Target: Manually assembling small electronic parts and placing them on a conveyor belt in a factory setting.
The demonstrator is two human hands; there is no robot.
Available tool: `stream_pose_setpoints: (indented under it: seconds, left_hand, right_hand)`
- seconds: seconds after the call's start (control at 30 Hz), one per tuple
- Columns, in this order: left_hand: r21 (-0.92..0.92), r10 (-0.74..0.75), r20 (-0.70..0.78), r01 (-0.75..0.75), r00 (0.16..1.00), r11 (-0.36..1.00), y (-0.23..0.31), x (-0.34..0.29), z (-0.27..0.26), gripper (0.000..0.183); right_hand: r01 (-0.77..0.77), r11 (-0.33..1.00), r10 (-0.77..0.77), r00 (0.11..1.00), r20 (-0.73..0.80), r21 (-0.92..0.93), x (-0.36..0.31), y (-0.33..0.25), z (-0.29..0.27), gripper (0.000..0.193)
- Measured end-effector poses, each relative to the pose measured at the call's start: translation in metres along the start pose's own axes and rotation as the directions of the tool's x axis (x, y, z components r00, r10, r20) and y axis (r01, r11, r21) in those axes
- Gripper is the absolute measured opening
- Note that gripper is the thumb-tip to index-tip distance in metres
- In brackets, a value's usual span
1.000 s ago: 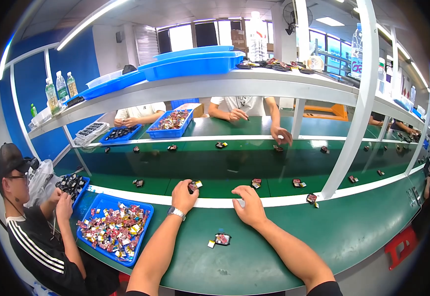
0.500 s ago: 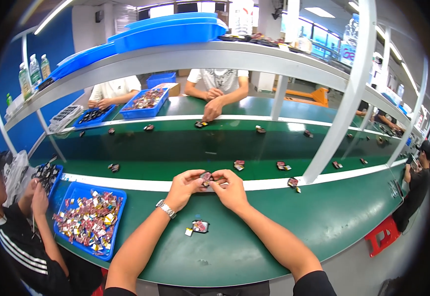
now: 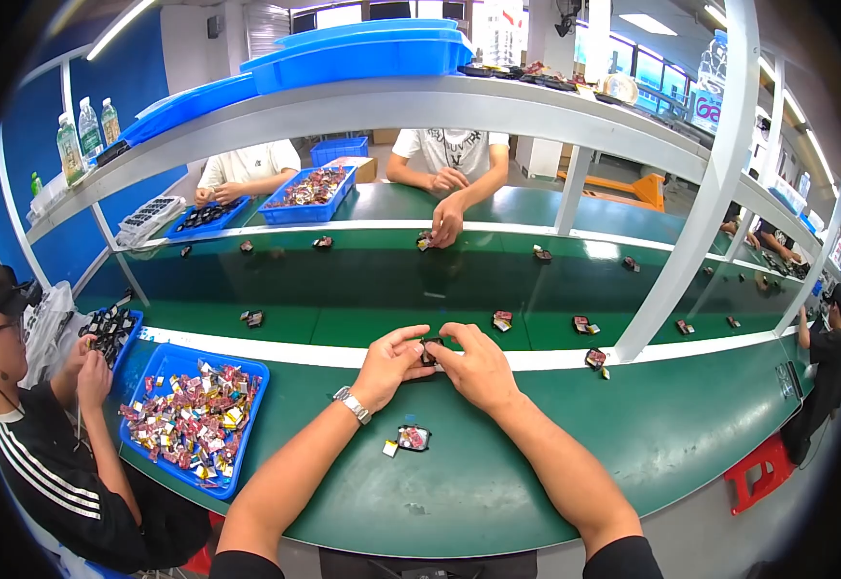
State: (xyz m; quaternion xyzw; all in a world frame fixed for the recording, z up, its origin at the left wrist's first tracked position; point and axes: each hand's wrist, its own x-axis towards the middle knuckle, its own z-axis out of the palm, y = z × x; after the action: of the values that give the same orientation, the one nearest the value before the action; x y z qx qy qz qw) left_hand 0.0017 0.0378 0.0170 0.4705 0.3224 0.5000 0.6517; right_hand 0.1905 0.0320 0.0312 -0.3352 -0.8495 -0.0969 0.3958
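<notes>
My left hand [image 3: 388, 369] and my right hand [image 3: 479, 371] meet over the near edge of the conveyor, fingers closed around a small black-cased part [image 3: 430, 352]. Fingertips cover much of it, so its inner side is mostly hidden. On the green table between my forearms lies another small black-framed part [image 3: 414, 438] with a reddish board in it. A little white-and-yellow square piece [image 3: 390, 448] sits against its left side. Left of my left forearm stands a blue tray [image 3: 254, 410] heaped with small reddish, white and yellow pieces.
Several similar parts lie along the dark green belt [image 3: 382, 289]. A metal post [image 3: 676, 222] rises on the right and carries a shelf [image 3: 362, 104] across the front. A co-worker [image 3: 44, 425] sits at left handling black parts; another person's hand [image 3: 447, 222] reaches onto the belt's far side.
The held part has been turned, showing its black side where the reddish board faced up before. My fingers have shifted around it. The whole view has swung slightly left.
</notes>
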Motion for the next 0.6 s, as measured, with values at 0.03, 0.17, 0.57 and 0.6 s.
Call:
stream_pose_setpoints:
  seconds: [0.03, 0.17, 0.57, 0.6]
  left_hand:
    - [0.023, -0.003, -0.002, 0.003, 1.000, 1.000, -0.002, 0.001, -0.001, 0.029]
    - [0.101, -0.013, -0.017, 0.015, 1.000, 0.995, -0.005, 0.001, -0.001, 0.028]
    - [0.057, -0.029, 0.147, 0.021, 0.989, 0.998, -0.002, 0.000, -0.006, 0.034]
    - [0.085, -0.017, 0.174, 0.002, 0.985, 0.996, -0.001, 0.000, -0.007, 0.037]
  right_hand:
    - [0.051, 0.998, -0.050, 0.999, 0.014, -0.042, 0.000, 0.001, 0.000, 0.026]
    - [0.007, 0.999, -0.009, 0.999, 0.038, 0.036, 0.000, 0.003, -0.001, 0.023]
    - [-0.231, 0.913, 0.207, 0.973, 0.106, 0.337, -0.009, 0.008, 0.007, 0.009]
    - [-0.238, 0.907, 0.212, 0.971, 0.114, 0.346, -0.008, 0.008, 0.009, 0.010]
